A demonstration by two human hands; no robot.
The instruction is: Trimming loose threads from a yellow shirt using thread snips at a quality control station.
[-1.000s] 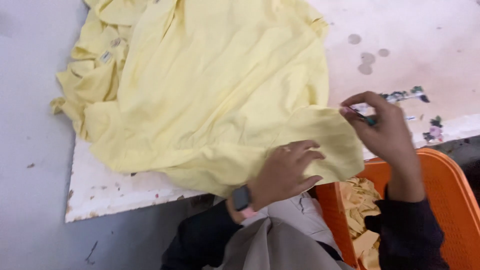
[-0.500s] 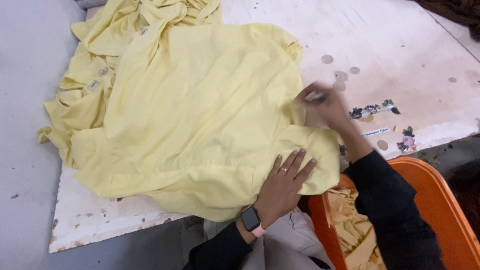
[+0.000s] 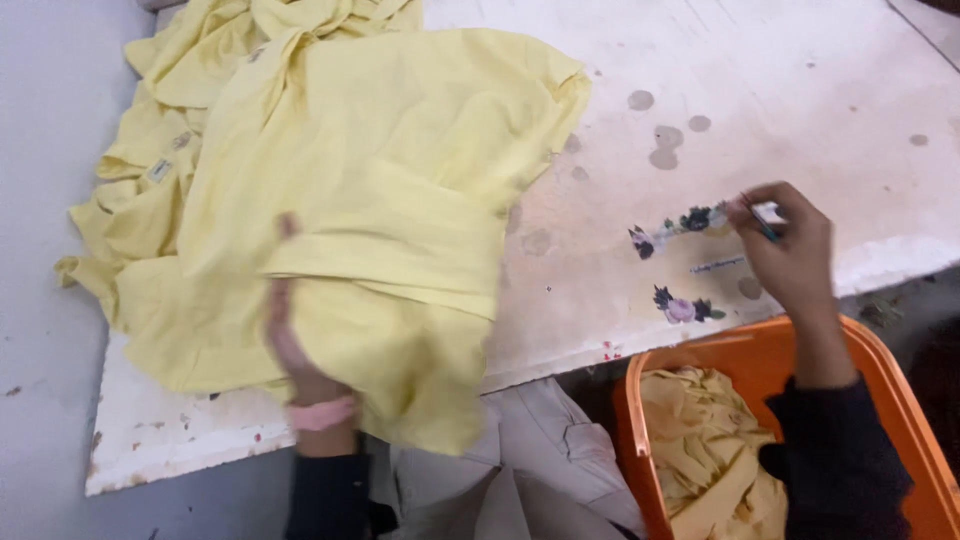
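Note:
A pale yellow garment [image 3: 400,180] lies spread over the left half of a worn white table [image 3: 760,90]. My left hand [image 3: 292,345], blurred and wearing a pink wristband, is at the garment's near edge, with a fold of the cloth draped over its fingers. My right hand [image 3: 790,250] hovers over the table's right front, apart from the cloth. It pinches a thin dark tool [image 3: 764,224] between its fingertips. Just beside it are small flower stickers [image 3: 680,306] on the tabletop.
More yellow garments [image 3: 150,170] are heaped at the table's left and back. An orange plastic bin [image 3: 900,400] with yellow cloth [image 3: 705,440] inside stands below the table's front edge at right. Grey fabric [image 3: 520,450] lies on my lap. The floor is grey at left.
My right hand let go of the garment's edge and moved right, off the cloth. My left hand slid left with the cloth, and the garment's right side now lies folded leftward.

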